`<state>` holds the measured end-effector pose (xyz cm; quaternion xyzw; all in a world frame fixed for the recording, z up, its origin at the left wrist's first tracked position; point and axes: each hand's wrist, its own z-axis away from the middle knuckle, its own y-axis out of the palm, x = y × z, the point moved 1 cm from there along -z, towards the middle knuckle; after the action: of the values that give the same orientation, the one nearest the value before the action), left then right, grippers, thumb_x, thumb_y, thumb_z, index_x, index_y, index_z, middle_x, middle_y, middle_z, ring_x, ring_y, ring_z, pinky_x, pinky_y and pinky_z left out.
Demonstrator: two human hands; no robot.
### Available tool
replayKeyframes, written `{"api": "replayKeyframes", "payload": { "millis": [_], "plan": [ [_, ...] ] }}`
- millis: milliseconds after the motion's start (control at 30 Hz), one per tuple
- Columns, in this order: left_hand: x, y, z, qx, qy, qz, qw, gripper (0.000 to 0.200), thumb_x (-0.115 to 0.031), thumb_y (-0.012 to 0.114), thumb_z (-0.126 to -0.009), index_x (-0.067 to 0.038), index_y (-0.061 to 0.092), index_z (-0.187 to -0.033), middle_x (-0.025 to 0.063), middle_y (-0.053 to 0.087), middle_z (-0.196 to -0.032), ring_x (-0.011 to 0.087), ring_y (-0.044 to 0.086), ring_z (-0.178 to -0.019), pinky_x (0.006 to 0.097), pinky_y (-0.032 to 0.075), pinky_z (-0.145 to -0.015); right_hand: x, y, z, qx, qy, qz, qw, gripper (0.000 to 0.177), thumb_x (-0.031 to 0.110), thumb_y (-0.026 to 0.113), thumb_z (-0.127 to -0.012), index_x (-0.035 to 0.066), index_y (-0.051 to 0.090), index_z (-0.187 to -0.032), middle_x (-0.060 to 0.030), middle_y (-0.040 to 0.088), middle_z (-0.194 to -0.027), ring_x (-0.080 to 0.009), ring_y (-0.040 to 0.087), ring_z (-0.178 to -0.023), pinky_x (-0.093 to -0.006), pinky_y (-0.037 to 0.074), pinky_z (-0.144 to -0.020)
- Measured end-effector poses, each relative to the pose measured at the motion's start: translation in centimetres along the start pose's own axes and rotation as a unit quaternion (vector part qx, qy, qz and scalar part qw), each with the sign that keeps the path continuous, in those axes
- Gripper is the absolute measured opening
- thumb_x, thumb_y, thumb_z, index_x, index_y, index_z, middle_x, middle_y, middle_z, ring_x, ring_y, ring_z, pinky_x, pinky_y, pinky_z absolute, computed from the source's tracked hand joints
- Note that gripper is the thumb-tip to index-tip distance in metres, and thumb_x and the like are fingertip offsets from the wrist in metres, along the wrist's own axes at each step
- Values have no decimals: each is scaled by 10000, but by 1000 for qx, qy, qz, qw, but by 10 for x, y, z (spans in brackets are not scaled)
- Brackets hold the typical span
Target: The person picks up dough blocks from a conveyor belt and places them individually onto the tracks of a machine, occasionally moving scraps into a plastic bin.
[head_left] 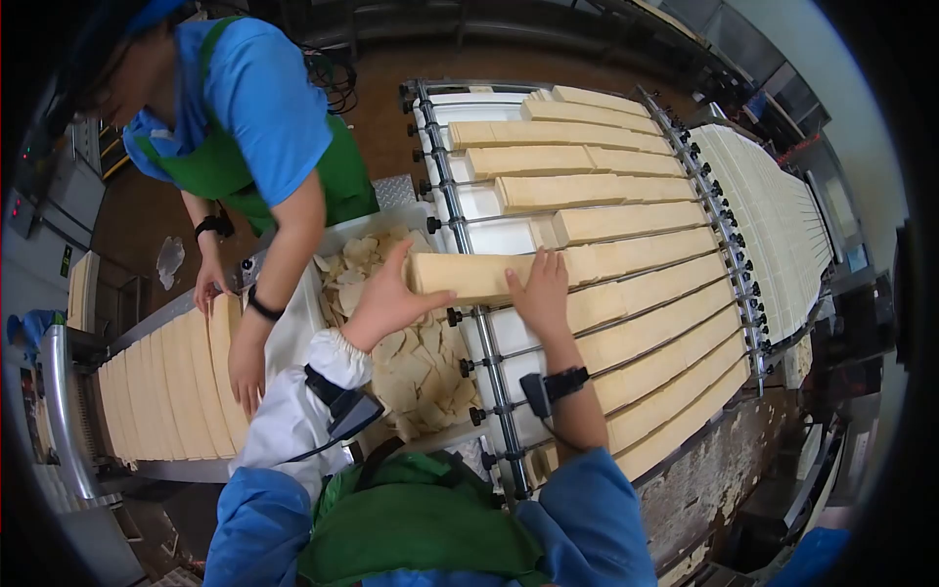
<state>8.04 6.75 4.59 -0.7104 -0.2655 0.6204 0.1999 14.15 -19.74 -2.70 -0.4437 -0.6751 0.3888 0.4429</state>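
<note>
A long pale-yellow stack of thin dough sheets (465,277) lies across the near-left rail of the slatted conveyor, its left end reaching over a bin. My left hand (384,298) spans that end, thumb on the near side and fingers on the far side. Farther along, my right hand (543,298) grips the same stack from the near side, fingers over its top. Similar stacks (636,220) lie in rows between the conveyor's metal bars, on both sides of the one I hold.
The white bin (311,303) below my left hand holds loose broken sheet scraps (416,372). A co-worker (259,108) on the left has both hands at a row of upright stacks (166,386). Black knobs line the metal rail (453,196). Another belt (758,205) continues right.
</note>
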Motion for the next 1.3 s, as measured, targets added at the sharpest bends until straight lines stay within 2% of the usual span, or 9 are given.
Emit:
{"api": "replayKeyframes", "payload": {
  "millis": [200, 367, 567, 700, 800, 933, 1033, 1133, 1300],
  "plan": [
    [19, 28, -4, 9, -230, 204, 952, 727, -259, 749, -827, 34, 388, -1385, 163, 611, -1160, 193, 610, -978, 309, 501, -801, 57, -31, 26, -11, 63, -118, 991, 479, 324, 673, -826, -68, 583, -1086, -235, 554, -1043, -400, 481, -1011, -470, 398, -921],
    [43, 33, 7, -25, -211, 338, 917, 544, -165, 727, -845, 31, 493, -1295, 99, 645, -1077, 151, 625, -920, 298, 493, -808, 66, -16, 26, 3, 106, -144, 984, 442, 328, 736, -757, -42, 629, -973, -214, 563, -1002, -379, 484, -983, -452, 404, -900],
    [79, 44, 24, 6, -262, 493, 830, 288, -47, 643, -892, 22, 596, -1168, 55, 655, -1105, 129, 608, -977, 273, 462, -878, 70, -6, 24, 45, 146, -258, 954, 604, 278, 754, -717, -50, 530, -1172, -241, 568, -1059, -412, 507, -1031, -474, 405, -928],
    [72, 45, 30, -7, -261, 536, 803, 270, -21, 597, -911, 29, 592, -1176, 63, 657, -1108, 135, 612, -976, 263, 464, -874, 73, 19, 22, -44, 104, -298, 948, 651, 229, 760, -704, -58, 497, -1226, -258, 594, -1120, -407, 553, -1087, -448, 453, -923],
    [39, 33, 43, -59, -217, 465, 856, 271, -24, 576, -924, 38, 582, -1187, 66, 659, -1099, 129, 611, -967, 255, 465, -866, 80, -5, 29, -38, 117, -333, 935, 692, 198, 738, -723, -54, 463, -1305, -267, 573, -1193, -402, 543, -1139, -432, 436, -981],
    [-12, 21, 73, -7, -176, 312, 934, 265, -40, 567, -931, 30, 574, -1187, 70, 664, -1073, 107, 598, -953, 262, 474, -833, 66, -54, 75, -33, 138, -337, 931, 633, 167, 702, -777, -60, 463, -1319, -249, 567, -1217, -357, 556, -1147, -408, 435, -985],
    [-35, 39, 100, 62, -166, 280, 944, 259, -62, 599, -904, 15, 588, -1152, 118, 667, -1040, 154, 625, -919, 289, 491, -789, 36, -66, 122, -25, 183, -345, 920, 590, 148, 681, -806, -62, 469, -1316, -238, 571, -1220, -324, 568, -1139, -385, 443, -975],
    [-59, 62, 120, 118, -162, 209, 957, 317, -75, 620, -874, -5, 557, -1177, 167, 658, -970, 233, 648, -863, 325, 501, -766, 10, -69, 151, -41, 220, -377, 899, 552, 182, 659, -820, -59, 485, -1285, -261, 583, -1159, -402, 569, -1059, -444, 451, -928],
    [-53, 102, 135, 133, -107, 195, 966, 488, -69, 628, -827, -44, 446, -1279, 231, 632, -963, 387, 633, -892, 408, 498, -792, -16, -55, 166, -53, 208, -275, 937, 531, 186, 638, -834, -82, 496, -1271, -274, 577, -1161, -422, 557, -1058, -468, 442, -929]
  ]
}}
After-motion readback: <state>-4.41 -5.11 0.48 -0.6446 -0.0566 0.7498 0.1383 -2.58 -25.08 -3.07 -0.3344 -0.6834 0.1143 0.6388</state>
